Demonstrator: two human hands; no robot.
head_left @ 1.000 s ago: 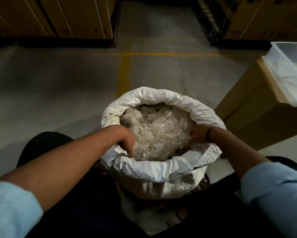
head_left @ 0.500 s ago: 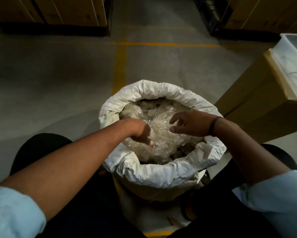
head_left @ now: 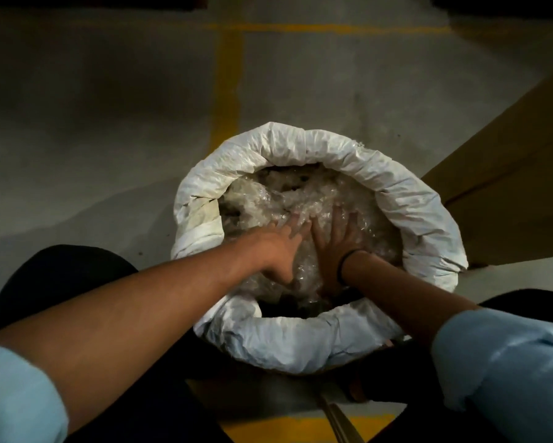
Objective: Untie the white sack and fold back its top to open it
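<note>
The white sack (head_left: pixel 406 199) stands open on the floor between my knees, its top rolled back into a thick rim all round. Clear crumpled plastic pieces (head_left: pixel 268 199) fill it to near the rim. My left hand (head_left: pixel 278 247) lies inside the sack with straight fingers pressing flat on the plastic. Right beside it, my right hand (head_left: pixel 336 241), a dark band at its wrist, also rests flat on the plastic with fingers spread. Neither hand holds anything.
A brown cardboard box (head_left: pixel 505 174) stands close to the sack's right side. Yellow floor lines (head_left: pixel 227 91) run away from me across the grey concrete. My dark-trousered knees (head_left: pixel 58 282) flank the sack.
Both hands moved from the sack's rim to the middle and flattened onto the plastic. The camera dipped down and closer, so the box's top tray left the view.
</note>
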